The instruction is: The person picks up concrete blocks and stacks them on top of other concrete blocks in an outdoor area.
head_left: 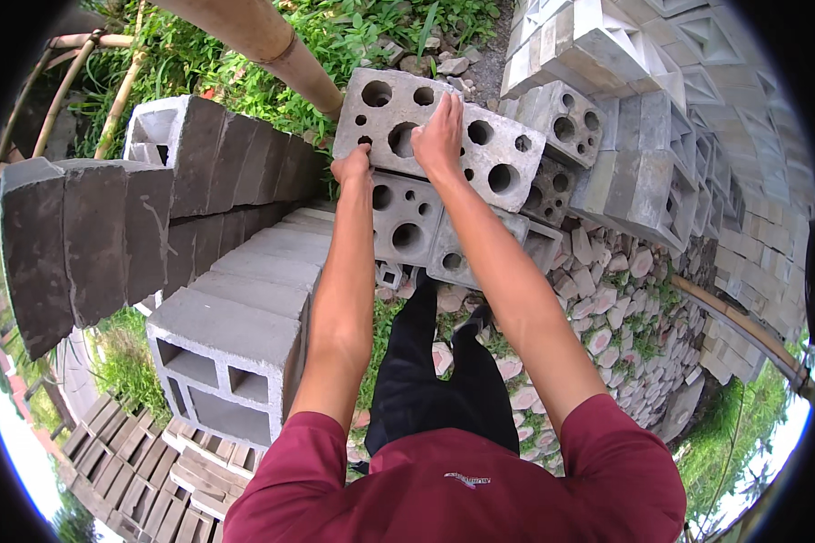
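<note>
A grey concrete block with round holes of several sizes (388, 118) lies on top of a low stack, and both my hands are on it. My left hand (352, 164) grips its lower left corner, thumb at a small hole. Across its right end lies my right hand (438, 136), fingers hooked toward the far edge and thumb by the large hole. Some fingertips are hidden. A similar holed block (498, 156) sits against its right side. Under them are more holed blocks, one of them a grey block (395, 215) below my left hand.
A bamboo pole (272, 45) slants down to the block's far left corner. Hollow blocks (231, 303) and dark stacked blocks (100, 235) stand at the left. Patterned vent blocks (643, 172) are piled at the right. Loose stone pieces (598, 308) cover the ground near my feet.
</note>
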